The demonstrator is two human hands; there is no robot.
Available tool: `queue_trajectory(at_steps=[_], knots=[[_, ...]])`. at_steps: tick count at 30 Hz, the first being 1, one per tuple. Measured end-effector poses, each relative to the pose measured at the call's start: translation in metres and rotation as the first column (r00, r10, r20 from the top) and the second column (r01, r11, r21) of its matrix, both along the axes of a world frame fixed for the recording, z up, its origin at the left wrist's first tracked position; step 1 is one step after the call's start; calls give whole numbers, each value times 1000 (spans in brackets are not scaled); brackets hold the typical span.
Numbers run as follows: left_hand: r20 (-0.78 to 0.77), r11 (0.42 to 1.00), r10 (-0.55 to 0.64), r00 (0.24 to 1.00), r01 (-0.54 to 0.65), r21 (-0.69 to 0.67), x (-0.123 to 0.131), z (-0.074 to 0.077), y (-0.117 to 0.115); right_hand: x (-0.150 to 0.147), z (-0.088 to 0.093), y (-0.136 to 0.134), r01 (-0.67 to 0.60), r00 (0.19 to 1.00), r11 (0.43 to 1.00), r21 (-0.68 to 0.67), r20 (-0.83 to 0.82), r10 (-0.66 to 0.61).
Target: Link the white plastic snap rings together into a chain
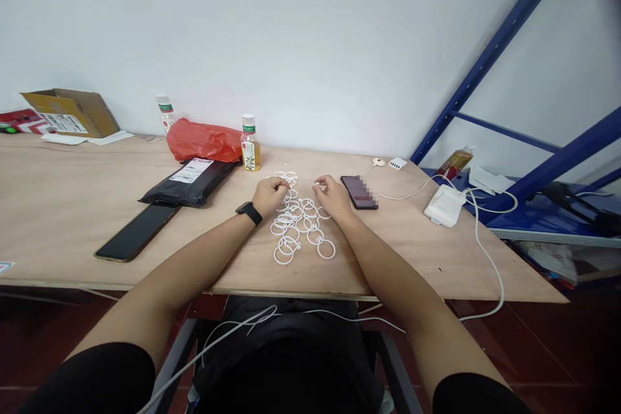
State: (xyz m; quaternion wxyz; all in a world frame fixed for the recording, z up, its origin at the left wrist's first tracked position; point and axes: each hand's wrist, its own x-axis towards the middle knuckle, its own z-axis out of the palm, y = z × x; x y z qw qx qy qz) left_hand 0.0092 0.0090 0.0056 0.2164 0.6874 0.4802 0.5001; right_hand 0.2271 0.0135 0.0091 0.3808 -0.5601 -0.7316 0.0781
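Several thin white rings (326,249) with small tabs lie in a loose, overlapping pile on the wooden table (233,262). My left hand (271,196), with a black watch on its wrist, is at the upper left of the pile, fingers curled together; what they hold, if anything, is hidden. Across the pile, at its upper right, my right hand (330,196) has thumb and fingertips pinched at something small and white, too small to make out. A gap separates the two hands.
On the left are a large phone (138,231), a black parcel (191,182), a red bag (204,140), a drink bottle (250,144) and an open carton (72,112). A second phone (358,192), a white charger (445,205) and cables are on the right.
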Motion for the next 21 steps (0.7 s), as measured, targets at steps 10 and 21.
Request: queue_trajectory(at_steps=[10, 21], knots=[[21, 997, 73, 997, -72, -35, -3, -2, 3, 4, -2, 2, -63, 996, 998, 30, -61, 64], [-97, 995, -35, 995, 26, -94, -9, -17, 13, 6, -2, 4, -77, 996, 996, 54, -48, 80]])
